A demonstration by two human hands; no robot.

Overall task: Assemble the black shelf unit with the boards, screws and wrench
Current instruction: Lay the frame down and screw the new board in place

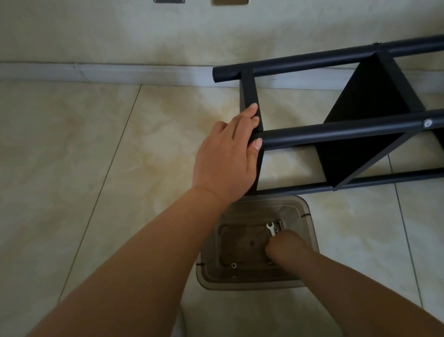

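Right hand point(284, 247) reaches into a translucent, smoke-tinted plastic bin point(305, 241) with rounded corners, standing on the floor; its fingers curl down at the bin's bottom, and I cannot tell what they pinch. Small flat metal wrench point(271, 228), open-ended, lies just beyond the knuckles near the bin's far right corner; a ring-shaped washer point(234, 265) sits near its front left corner. Left hand point(227, 154) wraps over the end of the black shelf unit point(366, 130), fingers curled around the flat matte end board where it meets a round tube. Unit lies on its side on glossy beige tile floor point(68, 159), by the wall; a silver screw point(427, 123) shows in the middle tube.
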